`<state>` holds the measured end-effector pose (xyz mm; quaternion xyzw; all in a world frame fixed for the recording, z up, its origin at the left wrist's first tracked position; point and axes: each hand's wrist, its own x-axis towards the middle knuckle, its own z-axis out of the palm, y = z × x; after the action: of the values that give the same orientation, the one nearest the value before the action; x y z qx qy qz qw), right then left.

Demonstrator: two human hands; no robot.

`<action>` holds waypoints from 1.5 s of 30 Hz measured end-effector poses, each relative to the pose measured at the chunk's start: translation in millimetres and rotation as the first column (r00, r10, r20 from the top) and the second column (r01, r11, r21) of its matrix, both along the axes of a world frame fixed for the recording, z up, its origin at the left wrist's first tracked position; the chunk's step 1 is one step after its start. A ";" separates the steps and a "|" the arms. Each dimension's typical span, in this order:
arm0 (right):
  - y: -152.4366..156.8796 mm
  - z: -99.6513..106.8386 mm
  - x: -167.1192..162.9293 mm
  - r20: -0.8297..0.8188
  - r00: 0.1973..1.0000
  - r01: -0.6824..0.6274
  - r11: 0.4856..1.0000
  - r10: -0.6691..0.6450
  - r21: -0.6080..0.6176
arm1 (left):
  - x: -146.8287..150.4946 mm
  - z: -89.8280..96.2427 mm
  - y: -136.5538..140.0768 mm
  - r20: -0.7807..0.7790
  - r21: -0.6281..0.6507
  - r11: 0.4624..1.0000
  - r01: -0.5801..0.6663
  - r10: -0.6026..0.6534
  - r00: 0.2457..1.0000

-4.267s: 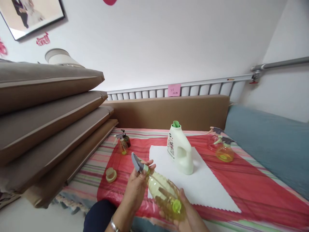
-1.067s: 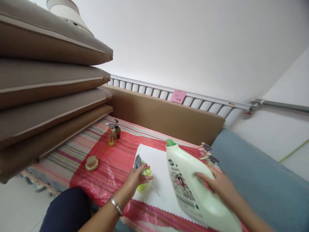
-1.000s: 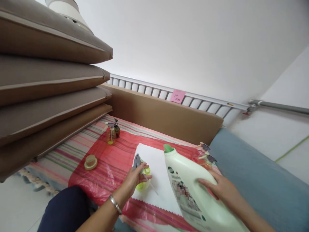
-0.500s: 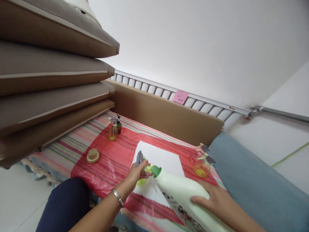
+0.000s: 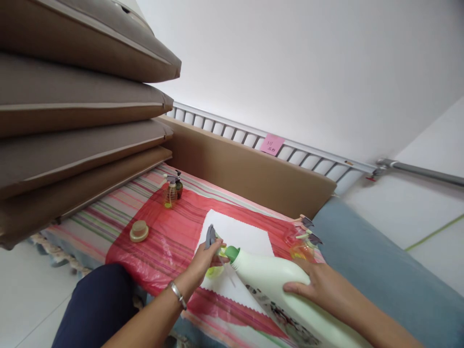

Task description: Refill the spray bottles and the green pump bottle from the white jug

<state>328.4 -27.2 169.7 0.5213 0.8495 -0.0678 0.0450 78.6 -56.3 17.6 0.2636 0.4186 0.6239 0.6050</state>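
Note:
My left hand point(image 5: 207, 257) is closed around a grey spray nozzle point(image 5: 210, 236), whose clear dip tube point(image 5: 228, 273) hangs down below the fingers. Under that hand stands a small bottle with yellow-green liquid point(image 5: 214, 271), partly hidden by it. My right hand point(image 5: 308, 280) grips a large pale green detergent bottle point(image 5: 271, 273), tilted with its green spout point(image 5: 232, 253) pointing left, close to my left fingers and above the small bottle. Whether liquid is flowing cannot be made out. A white sheet with a zigzag edge point(image 5: 239, 229) lies beneath.
Spray bottles point(image 5: 169, 195) stand at the back left and others point(image 5: 301, 249) near the right edge. A round cream lid point(image 5: 139, 232) sits on the red plastic sheet point(image 5: 163, 241). Stacked cushions point(image 5: 83, 92) rise at left, a cardboard panel point(image 5: 246, 169) behind, a blue-grey surface point(image 5: 362, 251) at right.
The detergent bottle and my right hand have shifted slightly left, with the spout a little closer to my left fingers. My left hand keeps its hold on the spray nozzle.

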 end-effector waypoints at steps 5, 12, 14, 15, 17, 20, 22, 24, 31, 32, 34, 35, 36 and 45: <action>3.7 6.6 -2.3 -0.018 1.000 -0.023 1.000 0.023 -0.006 | 2.1 4.7 -2.1 -0.015 -0.005 1.000 -0.001 0.001 1.000; 3.7 17.0 -9.9 0.017 0.999 -0.036 0.999 0.036 -0.003 | 3.9 4.7 -2.7 -0.026 -0.002 1.000 0.005 -0.005 1.000; 3.3 19.3 -10.6 0.028 0.998 -0.052 0.998 0.051 0.027 | 4.7 3.8 -2.2 -0.025 -0.001 1.000 0.003 -0.003 1.000; 3.1 20.3 -10.7 0.033 0.998 -0.062 0.997 0.061 0.045 | 5.1 3.4 -1.9 -0.024 -0.002 1.000 0.005 -0.005 1.000; 2.5 21.9 -11.0 0.045 0.996 -0.081 0.995 0.078 0.066 | 5.5 3.1 -1.4 -0.025 -0.001 1.000 0.009 -0.009 1.000; 1.3 24.4 -12.9 0.072 0.994 -0.091 0.993 0.086 0.073 | 5.8 3.4 -1.2 -0.029 -0.002 1.000 0.012 -0.012 1.000; 0.5 26.3 -14.9 0.082 0.993 -0.092 0.993 0.086 0.077 | 6.0 3.6 -1.3 -0.031 -0.003 1.000 0.013 -0.013 0.999; -0.2 28.1 -16.7 0.092 0.993 -0.087 0.994 0.081 0.072 | 6.5 3.3 -1.6 -0.032 0.002 1.000 0.010 -0.010 0.999; -1.1 31.8 -16.8 0.140 0.988 -0.078 0.995 0.069 0.059 | 9.8 -2.3 0.4 -0.046 0.013 1.000 0.015 -0.014 0.999; -1.2 32.1 -16.6 0.145 0.987 -0.083 0.994 0.073 0.064 | 10.1 -3.3 1.0 -0.048 0.008 1.000 0.015 -0.015 0.999; -1.1 32.7 -16.7 0.148 0.986 -0.089 0.994 0.078 0.069 | 10.3 -4.8 2.0 -0.050 0.002 1.000 0.018 -0.018 0.999; -0.9 33.1 -17.0 0.146 0.986 -0.091 0.993 0.080 0.071 | 10.3 -5.1 2.1 -0.049 0.002 1.000 0.020 -0.020 0.999; -0.8 33.4 -17.3 0.144 0.986 -0.093 0.993 0.082 0.068 | 10.2 -5.2 2.1 -0.049 0.003 1.000 0.022 -0.022 0.999; -0.4 36.6 -19.9 0.169 0.983 -0.082 0.995 0.071 0.060 | 11.4 -3.2 -0.1 -0.068 0.011 1.000 0.027 -0.026 0.997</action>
<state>308.6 -27.6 206.3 0.4934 0.8639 0.0064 0.1010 90.0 -56.4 14.4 0.2936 0.4318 0.6089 0.5972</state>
